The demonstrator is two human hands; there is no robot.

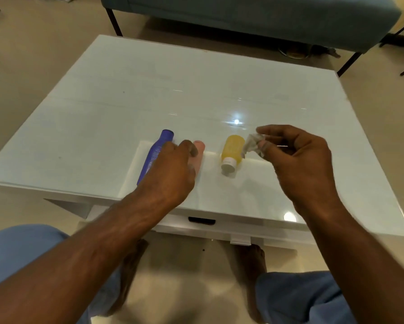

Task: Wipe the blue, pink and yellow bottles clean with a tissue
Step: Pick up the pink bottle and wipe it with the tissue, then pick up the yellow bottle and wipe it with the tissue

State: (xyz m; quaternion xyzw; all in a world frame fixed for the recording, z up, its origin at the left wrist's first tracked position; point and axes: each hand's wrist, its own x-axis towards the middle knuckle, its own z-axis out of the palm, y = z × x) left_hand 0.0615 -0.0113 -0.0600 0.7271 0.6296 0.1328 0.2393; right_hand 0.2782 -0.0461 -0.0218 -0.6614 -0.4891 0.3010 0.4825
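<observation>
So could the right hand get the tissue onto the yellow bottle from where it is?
Probably yes: the right hand pinches the tissue just beside the yellow bottle, with nothing between them.

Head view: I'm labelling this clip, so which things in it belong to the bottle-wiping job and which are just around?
Belong to the job:
blue bottle
pink bottle
yellow bottle
tissue, pinched in the right hand
left hand, over the blue and pink bottles

Just around:
white table
teal sofa

Head-worn view, looking forward and down, close over table (pixel 149 90), wide-angle
</observation>
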